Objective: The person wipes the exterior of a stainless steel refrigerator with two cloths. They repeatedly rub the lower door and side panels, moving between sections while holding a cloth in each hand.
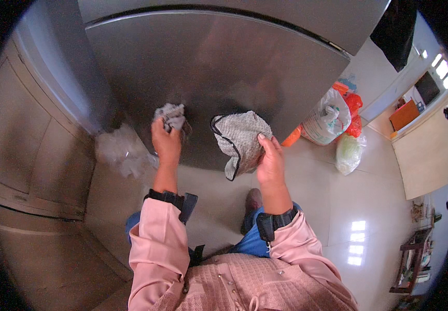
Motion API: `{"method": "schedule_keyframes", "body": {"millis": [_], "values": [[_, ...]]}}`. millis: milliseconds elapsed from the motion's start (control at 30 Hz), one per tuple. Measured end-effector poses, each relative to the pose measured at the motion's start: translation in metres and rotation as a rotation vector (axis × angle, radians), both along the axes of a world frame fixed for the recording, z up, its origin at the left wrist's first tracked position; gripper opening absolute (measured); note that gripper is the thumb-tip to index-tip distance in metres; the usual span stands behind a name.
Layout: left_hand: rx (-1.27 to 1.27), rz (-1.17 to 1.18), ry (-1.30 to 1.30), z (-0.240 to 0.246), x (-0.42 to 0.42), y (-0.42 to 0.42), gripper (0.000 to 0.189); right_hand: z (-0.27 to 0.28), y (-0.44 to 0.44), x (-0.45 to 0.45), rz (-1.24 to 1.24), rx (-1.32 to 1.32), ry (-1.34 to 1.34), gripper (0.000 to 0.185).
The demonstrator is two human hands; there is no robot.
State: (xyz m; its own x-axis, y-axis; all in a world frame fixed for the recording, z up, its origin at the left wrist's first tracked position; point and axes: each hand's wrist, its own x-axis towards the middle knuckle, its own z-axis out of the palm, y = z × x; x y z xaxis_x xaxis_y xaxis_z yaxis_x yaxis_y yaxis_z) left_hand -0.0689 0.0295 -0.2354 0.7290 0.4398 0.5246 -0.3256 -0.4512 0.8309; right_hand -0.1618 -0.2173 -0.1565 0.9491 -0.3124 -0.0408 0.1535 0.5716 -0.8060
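Observation:
In front of me stands a dark grey, glossy refrigerator door (216, 70), spanning the upper middle of the head view. My left hand (165, 142) grips a crumpled grey cloth (170, 115) against or close to the door's lower left part. A light grey textured cloth with black edging (243, 142) hangs loosely from my right hand (270, 159), its thumb on top and the other fingers partly hidden behind the cloth. Whether this second cloth touches the door cannot be told.
Clear crumpled plastic (125, 149) lies on the floor beside a wooden cabinet door (10, 124) at left. Right of the refrigerator stand a white plastic bag (327, 120), a red bag (354, 109) and a clear bag with something pale green (349, 153). A wooden rack (410, 260) is lower right.

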Motion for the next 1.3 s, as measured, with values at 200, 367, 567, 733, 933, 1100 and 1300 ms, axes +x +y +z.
{"method": "schedule_keyframes", "body": {"millis": [200, 367, 567, 733, 933, 1100, 1300], "values": [[0.092, -0.182, 0.234, -0.069, -0.023, -0.029, 0.045, -0.007, 0.001, 0.000, -0.005, 0.058, 0.009, 0.033], [-0.175, -0.239, 0.116, -0.039, -0.039, -0.052, 0.040, 0.001, 0.004, -0.003, 0.027, 0.137, 0.038, 0.035], [0.010, -0.117, -0.251, 0.098, -0.025, -0.026, 0.041, 0.012, 0.006, -0.006, 0.087, 0.200, -0.015, 0.033], [0.259, 0.070, -0.549, 0.216, 0.008, -0.023, 0.046, 0.017, 0.003, -0.008, 0.160, 0.194, 0.019, 0.033], [0.527, 0.169, -0.636, 0.227, 0.033, -0.066, 0.054, 0.017, 0.001, -0.007, 0.161, 0.224, 0.029, 0.030], [0.511, 0.140, -0.456, 0.146, 0.027, -0.062, 0.052, 0.010, -0.002, -0.004, 0.171, 0.195, 0.064, 0.030], [0.568, -0.040, 0.157, 0.028, -0.016, -0.029, 0.047, 0.000, -0.006, 0.001, 0.193, 0.152, 0.077, 0.032]]}}
